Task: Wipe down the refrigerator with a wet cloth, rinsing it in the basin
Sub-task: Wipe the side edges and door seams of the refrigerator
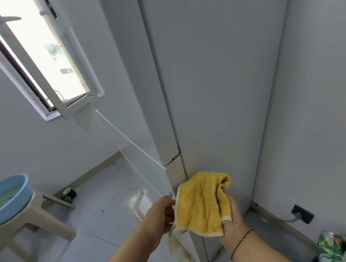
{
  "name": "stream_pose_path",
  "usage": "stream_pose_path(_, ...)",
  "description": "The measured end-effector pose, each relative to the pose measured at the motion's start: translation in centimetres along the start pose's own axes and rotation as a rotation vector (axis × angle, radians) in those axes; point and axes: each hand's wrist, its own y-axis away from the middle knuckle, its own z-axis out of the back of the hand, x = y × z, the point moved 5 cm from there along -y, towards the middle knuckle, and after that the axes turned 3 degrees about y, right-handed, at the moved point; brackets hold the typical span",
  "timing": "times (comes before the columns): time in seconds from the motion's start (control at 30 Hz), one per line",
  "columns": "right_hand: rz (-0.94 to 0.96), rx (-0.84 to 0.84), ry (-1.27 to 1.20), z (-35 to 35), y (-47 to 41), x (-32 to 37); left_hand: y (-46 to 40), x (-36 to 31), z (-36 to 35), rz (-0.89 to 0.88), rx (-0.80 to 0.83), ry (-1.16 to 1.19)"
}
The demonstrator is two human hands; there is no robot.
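The tall white refrigerator point(215, 78) fills the middle of the view, its side panel facing me and its doors to the left. A yellow cloth point(202, 203) with a white hem hangs spread in front of the fridge's lower corner. My left hand point(162, 215) pinches the cloth's left edge. My right hand point(233, 222) lies under the cloth's right side, palm up, fingers curled round it. The blue basin point(21, 191) with greenish water sits on a beige plastic stool point(42, 223) at the lower left.
An open window point(44, 63) is at the upper left. A dark cup point(70, 193) stands on the floor by the wall. A wall socket point(302, 213) with a plug sits low on the right. A green packet point(338, 248) lies at the bottom right. Brownish stains mark the floor tiles point(113, 224).
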Motion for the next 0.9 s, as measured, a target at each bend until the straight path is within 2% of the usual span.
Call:
stream_pose_path(0.17, -0.046, -0.351, 0.097, 4.4, 0.0, 0.2, 0.5, 1.4, -1.4, 0.031, 0.004, 0.178)
stream_pose_path(0.37, -0.133, -0.515, 0.223, 7.3, 0.7, -0.4, 0.5, 4.8, -2.7, 0.135, -0.072, 0.386)
stream_pose_path(0.5, -0.162, -0.646, 0.226, 8.3, 0.7, -1.6, 0.1, 6.3, -3.0, 0.253, -0.023, 0.551)
stream_pose_path(0.67, -0.252, -0.616, 0.178, 6.0, -2.5, -2.1, -2.9, 5.3, -1.4, 0.263, -0.044, 0.768)
stream_pose_path(0.9, -0.151, -0.555, 0.222, 2.0, -5.6, -1.3, -3.1, 2.8, -0.8, 0.25, -0.05, 0.93)
